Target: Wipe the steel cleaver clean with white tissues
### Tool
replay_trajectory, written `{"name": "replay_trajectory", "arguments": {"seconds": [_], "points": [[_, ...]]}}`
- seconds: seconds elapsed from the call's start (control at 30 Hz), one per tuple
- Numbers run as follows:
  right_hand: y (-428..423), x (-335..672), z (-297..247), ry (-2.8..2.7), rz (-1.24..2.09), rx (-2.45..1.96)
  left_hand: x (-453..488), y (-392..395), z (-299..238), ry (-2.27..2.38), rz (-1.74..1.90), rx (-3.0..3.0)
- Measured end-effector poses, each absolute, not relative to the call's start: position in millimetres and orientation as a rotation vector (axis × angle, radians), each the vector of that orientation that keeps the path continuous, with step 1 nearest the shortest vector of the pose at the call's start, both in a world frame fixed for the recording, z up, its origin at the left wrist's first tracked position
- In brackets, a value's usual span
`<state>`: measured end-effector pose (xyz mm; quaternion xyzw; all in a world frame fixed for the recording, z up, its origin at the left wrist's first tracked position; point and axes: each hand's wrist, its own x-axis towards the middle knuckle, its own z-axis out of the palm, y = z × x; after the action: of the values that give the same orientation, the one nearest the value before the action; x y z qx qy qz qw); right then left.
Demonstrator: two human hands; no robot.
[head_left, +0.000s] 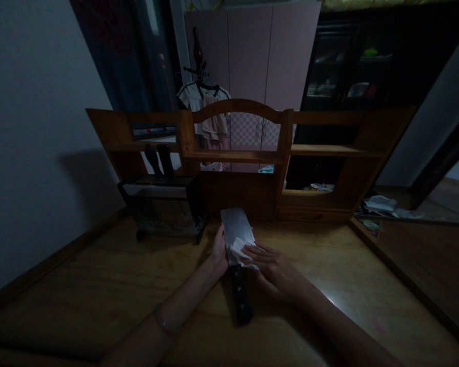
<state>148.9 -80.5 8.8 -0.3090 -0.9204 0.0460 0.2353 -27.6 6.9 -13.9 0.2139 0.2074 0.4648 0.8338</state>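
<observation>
A cleaver (235,224) with a broad metal blade and a black riveted handle points away from me over the desk, handle toward me. My left hand (219,252) grips the blade from its left edge and from beneath; most of its fingers are hidden behind the metal. On the blade's lower part lies a crumpled white tissue (240,250). My right hand (271,267) presses this tissue onto the blade with its fingers together. Neither hand is on the handle.
A knife block (162,204) with two black-handled knives stands at the back left of the wooden desk (168,285). Behind it runs a wooden shelf unit (237,155). A white wall (42,127) borders the left side. Papers (380,204) lie beyond the desk's right edge.
</observation>
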Motion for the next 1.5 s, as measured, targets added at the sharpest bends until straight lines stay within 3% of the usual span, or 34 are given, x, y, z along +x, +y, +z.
{"name": "replay_trajectory", "arguments": {"seconds": [0.5,0.7,1.1,1.5], "points": [[-72.9,170.9,7.4,-2.461,-0.069,-0.983,-31.3,3.6,-11.3,0.457,1.005,0.472],[-65.7,177.4,0.2,-2.135,-0.213,-1.145,-33.7,-1.0,-7.4,0.455,0.987,0.472],[-83.4,136.2,9.1,-2.486,0.081,-0.933,-29.2,0.0,-19.7,0.483,0.916,0.391],[-53.2,174.2,-14.0,-2.116,-0.178,-1.336,-25.6,-11.6,-7.8,0.415,0.892,0.479]]}}
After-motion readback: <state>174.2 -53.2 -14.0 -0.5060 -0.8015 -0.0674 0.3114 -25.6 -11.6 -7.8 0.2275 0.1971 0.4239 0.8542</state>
